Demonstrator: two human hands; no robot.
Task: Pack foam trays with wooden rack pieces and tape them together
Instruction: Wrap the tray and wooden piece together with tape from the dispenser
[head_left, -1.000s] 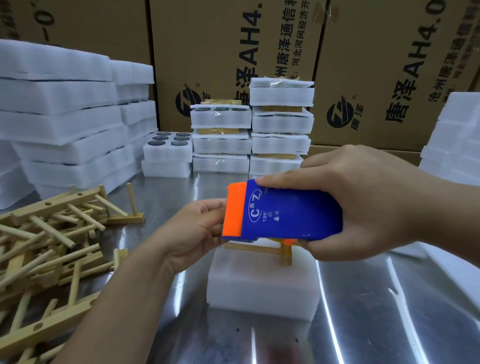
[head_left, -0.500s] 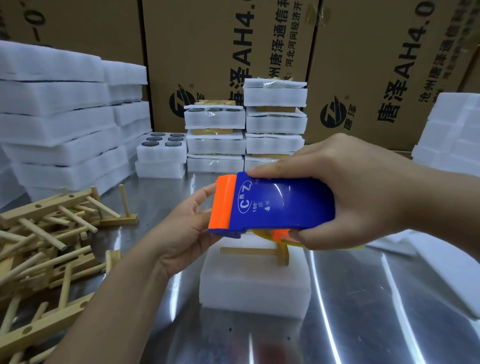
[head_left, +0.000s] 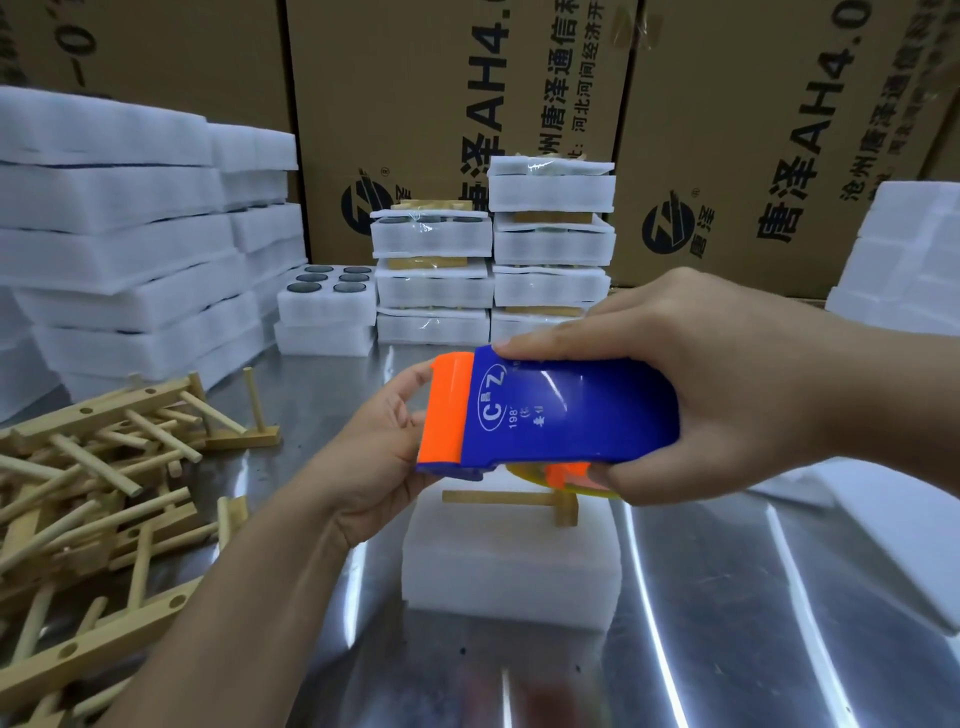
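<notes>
Right hand (head_left: 727, 400), left hand (head_left: 379, 447) hold blue tape dispenser (head_left: 566, 415), orange-edged.

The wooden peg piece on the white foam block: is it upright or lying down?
Lying down: the wooden peg piece stretches level across the white foam block.

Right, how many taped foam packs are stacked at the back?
7 taped foam packs: three in the left column, four in the right, lowest partly behind the right hand; others may be hidden.

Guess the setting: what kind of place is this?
Likely a packing station in a warehouse or small factory: printed cardboard cartons stacked behind, piles of white foam trays, loose wooden rack pieces on a steel table.
</notes>
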